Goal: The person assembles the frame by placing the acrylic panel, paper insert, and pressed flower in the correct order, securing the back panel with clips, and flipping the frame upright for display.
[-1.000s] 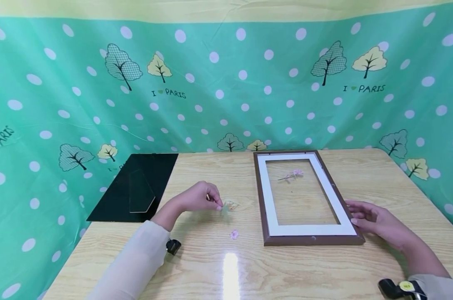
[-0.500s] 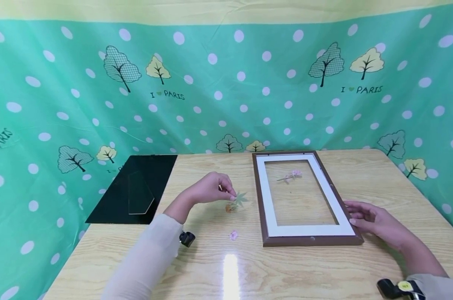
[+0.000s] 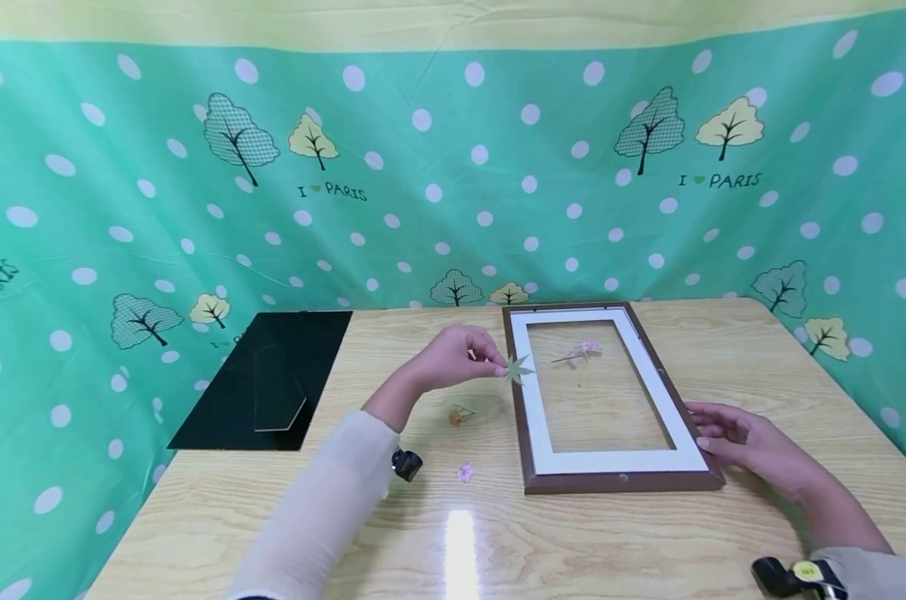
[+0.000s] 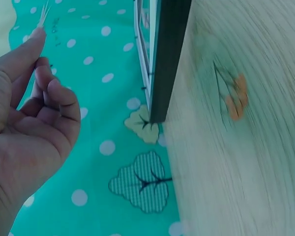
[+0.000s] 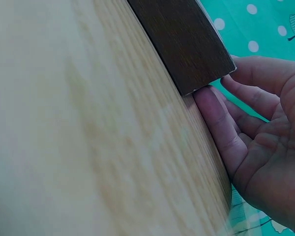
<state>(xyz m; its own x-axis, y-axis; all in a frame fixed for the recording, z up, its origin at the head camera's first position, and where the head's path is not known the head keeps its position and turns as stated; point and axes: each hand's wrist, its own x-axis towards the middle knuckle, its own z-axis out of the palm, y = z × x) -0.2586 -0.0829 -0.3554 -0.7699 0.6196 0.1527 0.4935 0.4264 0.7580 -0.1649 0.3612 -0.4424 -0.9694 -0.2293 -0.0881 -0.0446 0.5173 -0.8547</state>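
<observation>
A small green star-shaped leaf [image 3: 518, 369] is pinched between the thumb and finger of my left hand [image 3: 456, 360], over the left side of the picture frame [image 3: 623, 481]. In the left wrist view the leaf [image 4: 44, 12] shows almost edge-on at the fingertips. The brown frame lies with a white mat [image 3: 610, 462] inside it, and a pink flower sprig [image 3: 578, 351] rests within the mat's opening. My right hand [image 3: 756, 446] grips the frame's right edge near the front corner, thumb and fingers at the brown wood [image 5: 187, 44].
An orange dried sprig [image 3: 458, 416] and a little pink blossom [image 3: 465, 472] lie on the wooden table [image 3: 573, 550] left of the frame. A black backing board [image 3: 235, 392] with its stand lies at far left. A green dotted curtain [image 3: 392, 150] hangs behind.
My left hand has moved right and away from me, carrying the leaf from beside the orange sprig to the frame's left side. My right hand has stayed at the frame.
</observation>
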